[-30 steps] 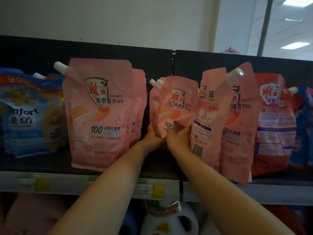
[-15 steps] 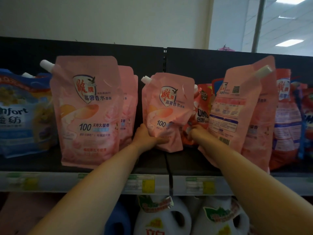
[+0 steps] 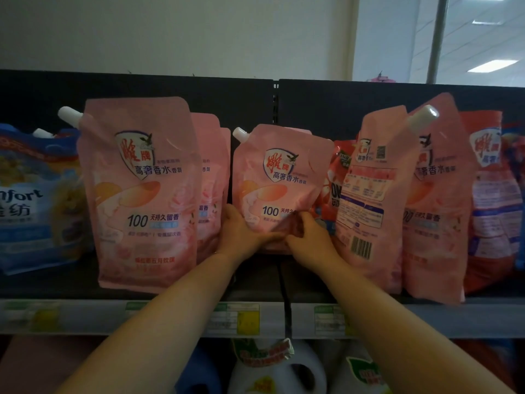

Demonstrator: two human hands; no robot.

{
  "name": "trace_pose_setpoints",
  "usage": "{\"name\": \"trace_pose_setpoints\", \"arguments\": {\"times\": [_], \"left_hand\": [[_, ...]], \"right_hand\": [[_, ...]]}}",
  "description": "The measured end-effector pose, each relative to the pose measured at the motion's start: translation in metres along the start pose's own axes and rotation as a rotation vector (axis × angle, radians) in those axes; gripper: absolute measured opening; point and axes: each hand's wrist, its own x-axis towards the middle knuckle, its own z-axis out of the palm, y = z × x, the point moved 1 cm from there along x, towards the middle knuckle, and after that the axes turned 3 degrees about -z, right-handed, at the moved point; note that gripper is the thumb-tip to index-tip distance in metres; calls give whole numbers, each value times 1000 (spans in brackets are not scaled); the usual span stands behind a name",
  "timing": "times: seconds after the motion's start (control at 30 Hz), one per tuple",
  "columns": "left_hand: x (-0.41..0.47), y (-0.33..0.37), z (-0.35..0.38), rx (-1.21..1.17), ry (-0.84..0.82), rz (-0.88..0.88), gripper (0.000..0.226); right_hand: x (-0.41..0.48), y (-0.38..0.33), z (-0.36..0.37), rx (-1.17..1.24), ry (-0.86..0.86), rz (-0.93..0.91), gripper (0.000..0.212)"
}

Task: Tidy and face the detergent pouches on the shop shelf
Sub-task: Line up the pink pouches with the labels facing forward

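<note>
Item: small pink pouch (image 3: 281, 180), upright at the middle of the shelf (image 3: 170, 317) between large pink pouch (image 3: 142, 194) and back-facing pouch (image 3: 372, 194), lower corners clamped in my left hand (image 3: 241, 234) and right hand (image 3: 309, 237), fingers curled.

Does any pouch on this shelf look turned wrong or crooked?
Yes. The pink plastic pouch with the barcode, right of the small pink pouch gripped by the left hand and right hand, shows its back and stands askew.

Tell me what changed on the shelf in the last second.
The right hand left the small pink pouch, reached right towards the back-facing pouch, then returned to grip the small pink pouch. The back-facing pouch now leans away, uncovering a red pouch. The left hand kept its grip.
</note>
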Motion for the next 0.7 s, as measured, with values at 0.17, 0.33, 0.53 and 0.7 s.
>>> {"name": "trace_pose_setpoints", "arguments": {"times": [0.17,0.33,0.53,0.7], "left_hand": [[-1,0,-1,-101,-47,15,93],[4,-1,-1,-65,-44,32,52],[5,-2,-2,0,-24,53,49],[2,-2,-3,74,-44,170,39]], "right_hand": [[2,0,3,5,72,-137,11],[2,0,9,22,-77,-206,28],[6,5,18,-164,-127,-164,61],[8,5,17,-297,1,-178,55]]}}
